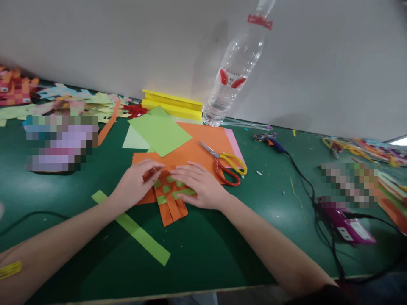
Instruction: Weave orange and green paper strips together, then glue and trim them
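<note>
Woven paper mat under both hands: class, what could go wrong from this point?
1. The orange strip ends at the near edge of the woven mat hang loose. They could slide out or tear if the left hand or right hand shifts while pressing.
2. The scissors lie close beside the right hand, so a sideways sweep might strike them.
3. The tall bottle stands just behind the orange sheet and might be knocked onto it.

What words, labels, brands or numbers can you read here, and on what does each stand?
Water bottle label: red marks and small print, too blurred to read.
Purple device, white label: too small to read.
Yellow band on the left forearm: unreadable.
No text can be quoted.
</note>
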The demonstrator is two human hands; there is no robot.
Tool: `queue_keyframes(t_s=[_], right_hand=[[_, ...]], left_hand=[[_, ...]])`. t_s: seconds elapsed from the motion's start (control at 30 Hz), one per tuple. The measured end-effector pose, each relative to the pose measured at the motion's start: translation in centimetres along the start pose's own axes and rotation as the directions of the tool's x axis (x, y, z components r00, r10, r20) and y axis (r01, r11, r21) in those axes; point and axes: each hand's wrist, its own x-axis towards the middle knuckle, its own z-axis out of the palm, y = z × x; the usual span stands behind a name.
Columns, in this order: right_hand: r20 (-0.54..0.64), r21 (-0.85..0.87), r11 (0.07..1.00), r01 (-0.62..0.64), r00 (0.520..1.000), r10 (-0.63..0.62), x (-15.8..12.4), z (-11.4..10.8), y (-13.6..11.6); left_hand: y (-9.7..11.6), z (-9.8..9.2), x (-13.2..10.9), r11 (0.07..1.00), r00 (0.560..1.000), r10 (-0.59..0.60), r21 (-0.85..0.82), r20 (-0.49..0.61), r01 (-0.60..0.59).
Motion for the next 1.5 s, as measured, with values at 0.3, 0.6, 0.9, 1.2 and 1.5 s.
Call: queue_keyframes(t_s=[0.3, 0.6, 0.9, 1.2, 1.5], right_hand=[[0.201, -0.024, 0.998, 0.064, 0.978, -0.058, 0.1, 0.3, -0.3], [0.116, -0.114, 0.991, -0.066, 0.990, 0.079, -0.1, 0.7, 0.1], [-0.008, -0.110, 0.980, -0.166, 0.986, 0.166, -0.1, 0.3, 0.5], [-0.008, -0.094, 0.985, -0.146, 0.989, 0.146, -0.3, 0.7, 0.4], [0.015, -0.012, 0.991, -0.130, 0.991, 0.130, -0.4, 0.5, 1.2]], left_hand=[[0.0, -0.2, -0.4, 0.992, 0.993, -0.115, -0.055, 0.028, 0.117], [0.0, -0.3, -0.3, 0.992, 0.998, -0.058, -0.108, 0.011, 0.059], [-0.5, -0.3, -0.7, 0.959, 0.995, 0.098, 0.266, 0.018, -0.100], [-0.4, 0.0, -0.8, 0.965, 0.985, 0.130, 0.213, 0.111, -0.151], [-2.9, -1.2, 0.6, 0.945, 0.925, 0.281, 0.093, 0.257, -0.313]])
